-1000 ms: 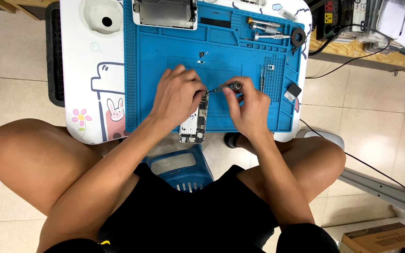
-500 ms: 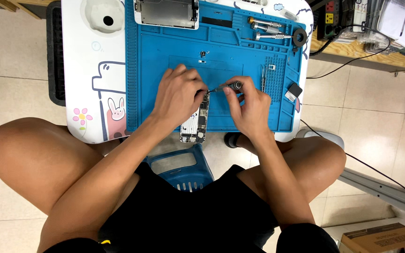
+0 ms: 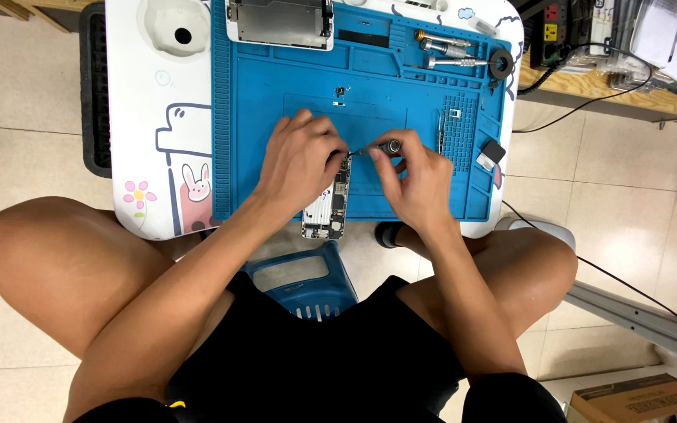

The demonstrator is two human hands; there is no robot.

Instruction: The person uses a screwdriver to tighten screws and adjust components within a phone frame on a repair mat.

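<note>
An opened phone body [image 3: 329,210] lies on the blue work mat [image 3: 260,102], its lower end past the mat's near edge. My left hand [image 3: 298,160] rests on the phone's upper part and holds it down. My right hand [image 3: 413,178] grips a small screwdriver [image 3: 381,148] by its dark grey handle, with the thin tip pointing left at the phone's top end beside my left fingers. The phone's upper half is hidden under my left hand.
A detached screen panel [image 3: 280,19] lies at the mat's far edge. Spare screwdrivers [image 3: 448,51] and a black ring [image 3: 501,64] sit at the far right, tweezers [image 3: 439,133] and a small dark block [image 3: 492,153] to the right. The white table [image 3: 158,117] stands over a blue stool [image 3: 307,278]. Cables [image 3: 573,117] trail right.
Both hands stay on the phone and screwdriver. The screwdriver handle has shifted slightly in my right fingers; nothing else moved.
</note>
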